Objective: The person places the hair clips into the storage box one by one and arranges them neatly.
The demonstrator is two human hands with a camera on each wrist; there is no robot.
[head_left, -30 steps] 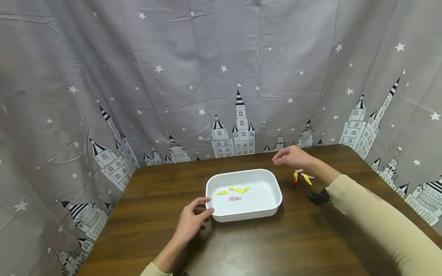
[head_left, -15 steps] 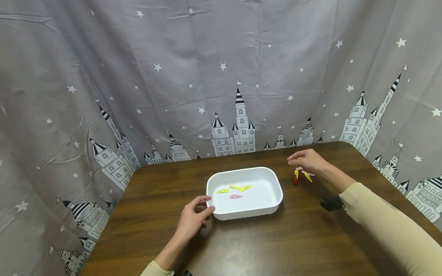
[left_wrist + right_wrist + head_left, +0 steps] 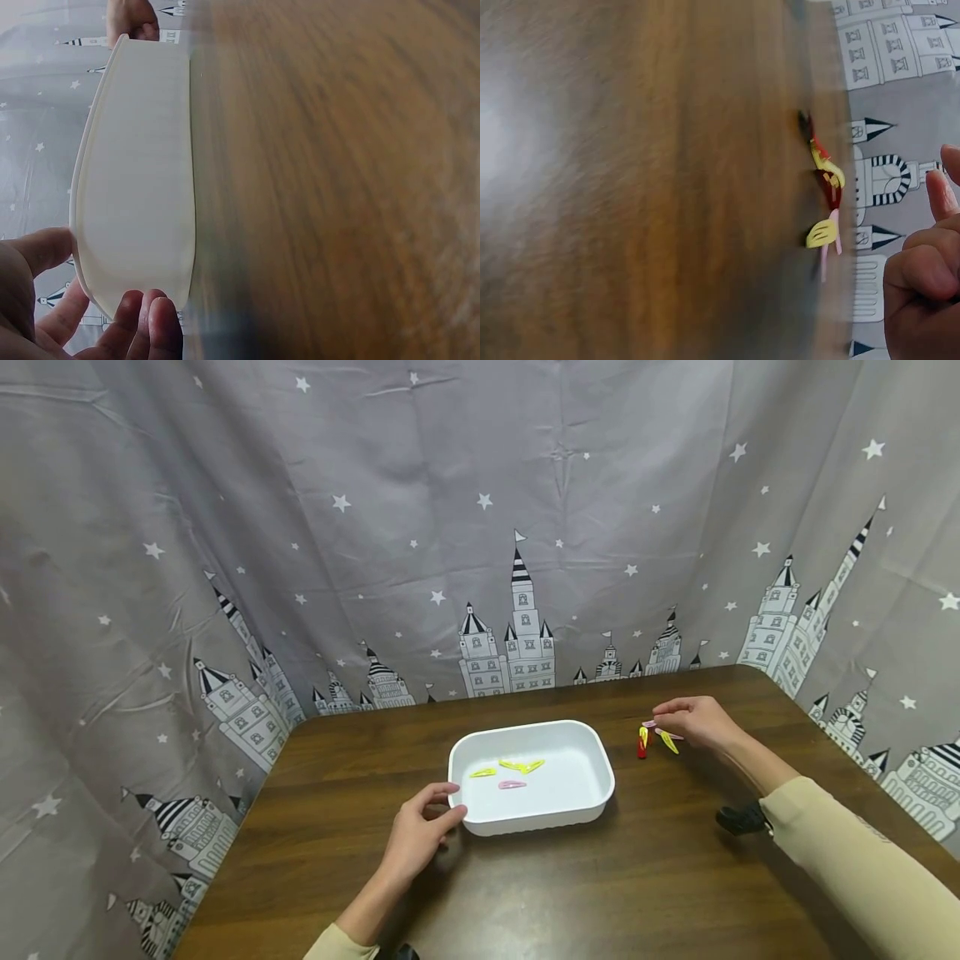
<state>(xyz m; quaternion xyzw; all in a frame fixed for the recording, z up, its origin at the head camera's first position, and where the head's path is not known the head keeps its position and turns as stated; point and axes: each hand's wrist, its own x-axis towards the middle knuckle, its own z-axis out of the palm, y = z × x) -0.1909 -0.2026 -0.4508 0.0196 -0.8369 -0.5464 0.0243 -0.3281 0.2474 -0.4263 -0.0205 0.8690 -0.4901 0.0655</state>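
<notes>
A white rectangular tray (image 3: 540,820) sits on the wooden table, with several yellow hair clips (image 3: 483,772) and one pink hair clip (image 3: 512,785) lying inside. My left hand (image 3: 418,833) holds the tray at its front left corner; thumb and fingers touch the rim and outer wall in the left wrist view. Over a small group of hair clips to the tray's right hovers my right hand (image 3: 701,724), fingers bent down and holding nothing visible. That group has a red clip (image 3: 642,750), yellow clips (image 3: 667,742) and pink ones, partly hidden by the fingertips.
The brown wooden table (image 3: 525,893) spreads around the tray. A grey curtain (image 3: 375,527) printed with castles and stars hangs behind its far edge. A black wrist device (image 3: 741,818) sits under the right sleeve.
My right hand has moved right and downward, from beside the tray's far right corner to the loose clips. The left hand stays at the tray's corner.
</notes>
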